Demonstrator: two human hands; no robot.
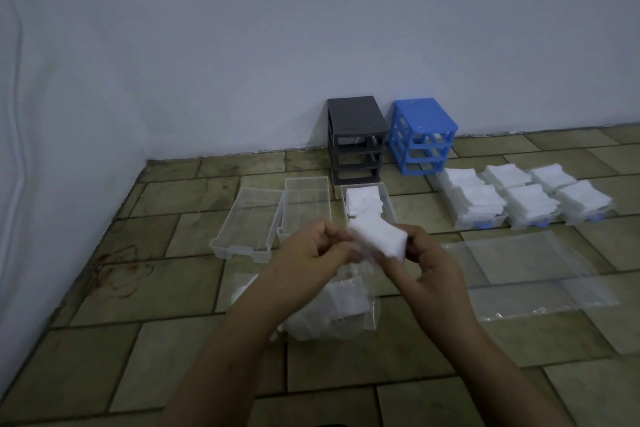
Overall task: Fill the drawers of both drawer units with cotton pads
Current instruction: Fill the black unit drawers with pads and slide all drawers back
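Both hands, left (313, 246) and right (424, 255), pinched a soft, fluffy white pad stack (377, 236) between curled fingers; beyond them lay a clear rectangular drawer (388, 199), below them a crinkled plastic bag (341, 308).

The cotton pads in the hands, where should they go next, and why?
Probably into the half-filled clear drawer just ahead. Both hands, left and right, hold a stack of cotton pads right over it, and its near end looks unfilled.
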